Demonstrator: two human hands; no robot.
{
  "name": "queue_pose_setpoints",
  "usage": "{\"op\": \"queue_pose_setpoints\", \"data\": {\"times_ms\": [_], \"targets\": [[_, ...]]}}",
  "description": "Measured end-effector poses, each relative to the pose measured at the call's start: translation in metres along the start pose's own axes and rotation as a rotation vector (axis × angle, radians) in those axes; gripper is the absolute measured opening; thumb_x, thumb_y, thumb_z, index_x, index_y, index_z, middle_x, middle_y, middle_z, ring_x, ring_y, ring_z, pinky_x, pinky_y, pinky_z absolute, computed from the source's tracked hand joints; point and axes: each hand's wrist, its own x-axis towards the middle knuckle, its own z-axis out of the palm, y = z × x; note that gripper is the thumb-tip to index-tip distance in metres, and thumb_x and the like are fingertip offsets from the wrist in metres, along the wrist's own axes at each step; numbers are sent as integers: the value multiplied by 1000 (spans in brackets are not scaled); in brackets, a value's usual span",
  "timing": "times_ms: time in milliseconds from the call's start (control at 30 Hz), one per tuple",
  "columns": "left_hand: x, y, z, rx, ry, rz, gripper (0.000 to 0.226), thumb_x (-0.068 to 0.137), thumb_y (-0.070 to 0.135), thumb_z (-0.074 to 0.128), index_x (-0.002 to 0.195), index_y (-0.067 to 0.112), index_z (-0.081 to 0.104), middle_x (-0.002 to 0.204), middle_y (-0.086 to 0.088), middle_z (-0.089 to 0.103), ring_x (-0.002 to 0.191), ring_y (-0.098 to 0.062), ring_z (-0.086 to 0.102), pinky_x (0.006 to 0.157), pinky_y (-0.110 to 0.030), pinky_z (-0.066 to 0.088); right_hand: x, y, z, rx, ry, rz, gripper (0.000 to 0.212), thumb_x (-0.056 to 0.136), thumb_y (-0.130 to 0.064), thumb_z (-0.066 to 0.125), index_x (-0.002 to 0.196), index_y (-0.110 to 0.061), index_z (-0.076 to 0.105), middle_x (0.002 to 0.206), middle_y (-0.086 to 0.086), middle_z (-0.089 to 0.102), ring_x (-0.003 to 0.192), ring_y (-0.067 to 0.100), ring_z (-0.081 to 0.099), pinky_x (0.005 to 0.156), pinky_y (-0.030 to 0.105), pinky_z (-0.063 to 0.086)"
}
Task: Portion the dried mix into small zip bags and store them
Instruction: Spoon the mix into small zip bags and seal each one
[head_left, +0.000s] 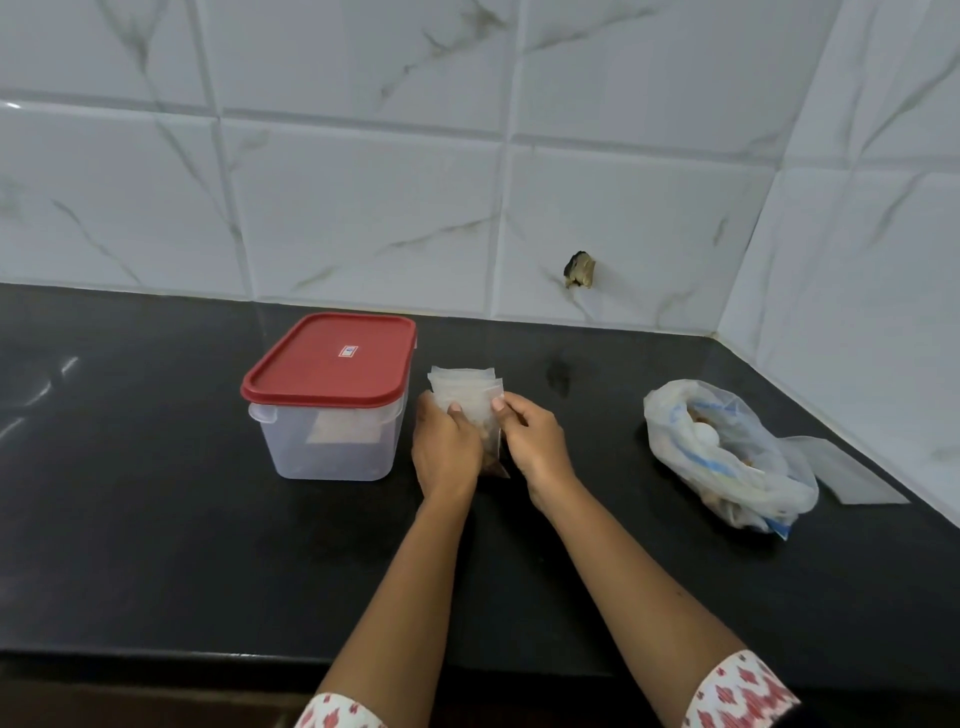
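**Your sleeves at the desk edge, your hands on the small bags**

Your patterned sleeves (737, 691) sit nearest, at the front edge of the dark desk (156, 519); further out, your left hand (447, 447) and right hand (535, 436) meet over a stack of small zip bags (467, 387), held upright just right of the storage box (332, 441). On each hand the fingers (498, 402) are clamped on the stack, thumbs on the near face; brown dried mix (491, 449) shows low between your palms, so at least one bag looks filled.

Portioning seems well along; storing is not done. The red lid (332, 358) is on the box; something pale shows through its wall, possibly bags already stored, though the plastic is too cloudy to be sure. Well to your right lies the large plastic bag (727, 452), open, with mix left inside; a flat empty zip bag (852, 473) lies just beyond it. Left to do: lift the lid, put the stack in, close it.
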Motion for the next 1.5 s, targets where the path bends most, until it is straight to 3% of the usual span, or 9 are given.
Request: {"op": "queue_pose_setpoints", "data": {"times_ms": [167, 267, 400, 500, 700, 1033, 1267, 1400, 1500], "targets": [[0, 1, 1, 8, -17, 10, 39, 99, 22, 35, 135, 7, 35, 134, -12, 49, 121, -27, 50, 98, -41, 43, 2, 0, 0, 11, -10, 6, 23, 95, -25, 49, 105, -16, 67, 107, 9, 68, 105, 23, 61, 93, 33, 48], [-10, 5, -2, 63, 10, 68, 56, 99, 23, 39, 147, 4, 16, 152, -14, 27, 140, -26, 28, 114, -37, 26, 1, -3, -8, 1, -8, -8, 28, 96, -27, 48, 119, -18, 62, 117, 0, 64, 114, 15, 56, 95, 23, 43], [-24, 21, -1, 275, 92, 288, 64, 99, 23, 37, 148, 3, 4, 158, -13, 6, 146, -24, 2, 119, -34, 5, 3, -13, -37, -282, 121, -242, 34, 97, -21, 43, 128, -14, 56, 126, 1, 60, 119, 14, 53, 93, 15, 35], [-31, 38, 11, 364, 32, 416, 63, 100, 26, 32, 149, 5, -1, 158, -10, -3, 146, -21, -8, 116, -32, -5, 8, -20, -68, -503, 223, -416, 34, 97, -17, 42, 128, -12, 55, 129, 3, 59, 121, 16, 52, 99, 21, 35], [-51, 81, 50, 394, -159, 540, 63, 100, 25, 29, 148, 2, -5, 158, -12, -7, 145, -21, -13, 115, -32, -11, 16, -29, -151, -621, 342, -420, 36, 98, -20, 41, 130, -11, 52, 131, 7, 57, 123, 21, 49, 103, 28, 34], [-119, 136, 144, 363, -457, 684, 56, 100, 14, 25, 147, -1, 0, 158, -14, -3, 146, -24, -8, 117, -34, -6, 15, 8, -271, -797, 451, -244, 36, 99, -18, 39, 131, -8, 51, 134, 11, 54, 125, 28, 47, 106, 31, 29], [-161, 161, 203, -32, -758, 499, 55, 101, 11, 26, 148, 3, -1, 158, -9, -4, 146, -19, -5, 116, -26, 1, 8, 49, -310, -673, 416, -77, 34, 97, -11, 42, 129, -5, 53, 131, 13, 57, 122, 26, 51, 101, 29, 36], [-178, 155, 226, -145, -798, 285, 59, 102, 28, 25, 148, 2, -1, 158, -11, -5, 146, -19, -5, 115, -25, 1, 3, 71, -320, -937, 243, -52, 30, 93, -24, 49, 120, -16, 60, 119, 4, 64, 108, 23, 59, 92, 31, 42], [-184, 152, 239, -212, -756, 126, 64, 101, 36, 24, 148, 2, -2, 158, -13, -8, 146, -21, -6, 116, -28, 1, 2, 76, -321, -1071, 270, -59, 29, 95, -25, 46, 120, -15, 58, 120, 3, 63, 109, 20, 58, 92, 29, 42]]}}
